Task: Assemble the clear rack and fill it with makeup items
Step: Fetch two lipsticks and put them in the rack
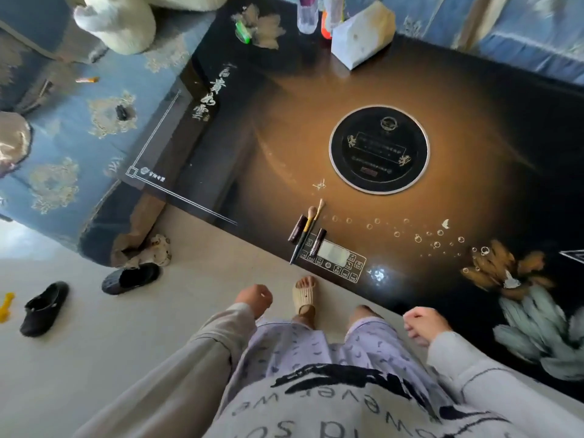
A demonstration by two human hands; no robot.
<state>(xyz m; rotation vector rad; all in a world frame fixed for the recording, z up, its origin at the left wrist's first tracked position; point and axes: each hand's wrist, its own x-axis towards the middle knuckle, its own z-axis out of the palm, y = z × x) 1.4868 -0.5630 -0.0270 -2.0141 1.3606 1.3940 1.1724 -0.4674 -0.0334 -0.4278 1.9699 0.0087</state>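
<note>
1. Standing at the table point(395, 90) edge, the person holds both hands low; left hand point(254, 298) and right hand point(423, 324) are loosely curled, holding nothing.
2. Makeup brushes point(311, 221) and dark tubes point(297, 229) lie together near the table's control panel point(335, 257).

- Sweater point(363, 406): dark letters, upside down from this view, read "never we" and, lower, "os"
- Table point(284, 128): white calligraphy near its corner (characters too blurred to read)
</note>
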